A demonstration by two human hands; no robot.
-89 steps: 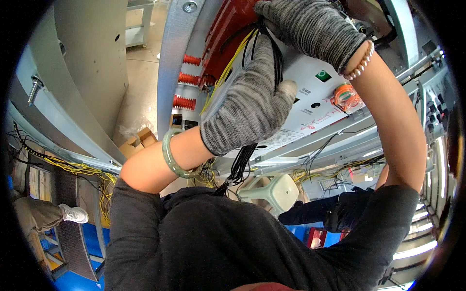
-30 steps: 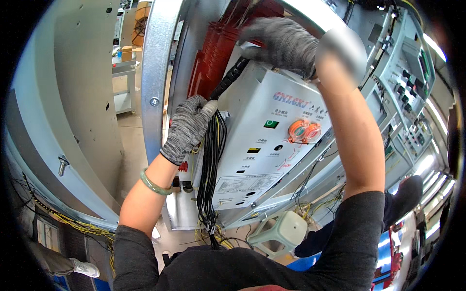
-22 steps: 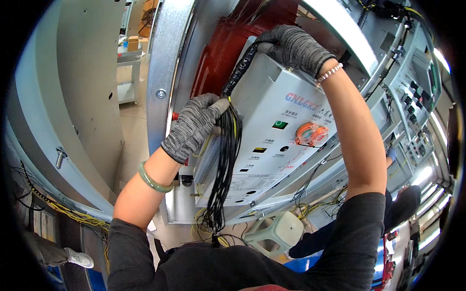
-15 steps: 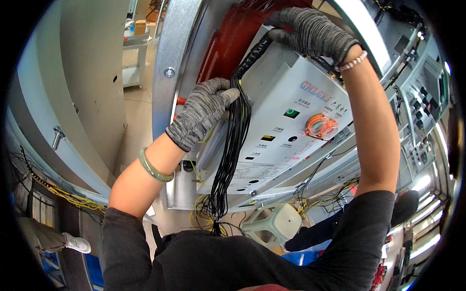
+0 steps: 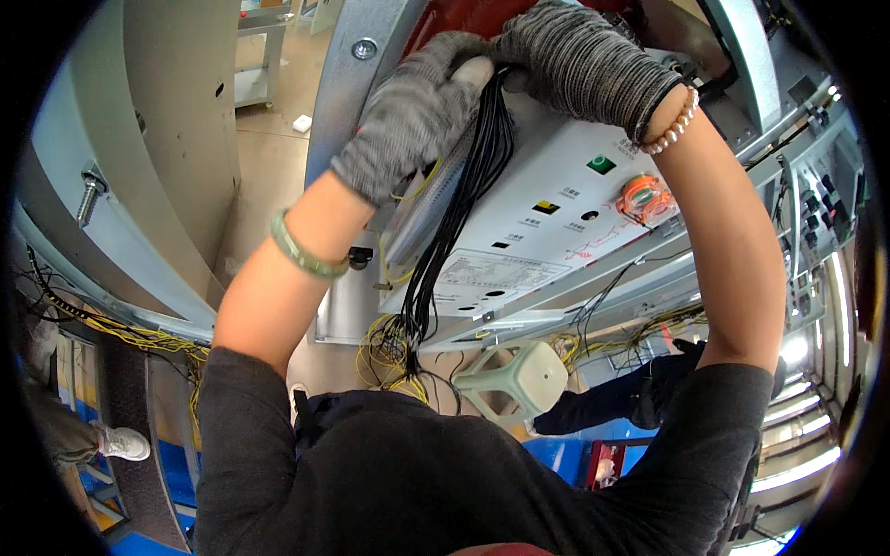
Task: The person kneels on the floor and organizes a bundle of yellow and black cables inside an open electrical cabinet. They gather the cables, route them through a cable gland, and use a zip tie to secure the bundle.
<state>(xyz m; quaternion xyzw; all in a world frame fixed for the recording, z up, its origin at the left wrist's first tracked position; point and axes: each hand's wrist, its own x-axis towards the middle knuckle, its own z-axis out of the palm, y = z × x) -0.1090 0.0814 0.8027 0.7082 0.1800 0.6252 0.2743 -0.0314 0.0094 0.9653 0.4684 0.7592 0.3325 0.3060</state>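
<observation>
Metal cabinet (image 5: pixel 345 88) houses white unit (image 5: pixel 530 171) behind wires (image 5: pixel 475 167).

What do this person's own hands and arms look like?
The left hand and right hand wear mottled grey knit gloves. A green bangle circles the left forearm, a pale beaded bracelet the right; both sleeves are short and black.
</observation>
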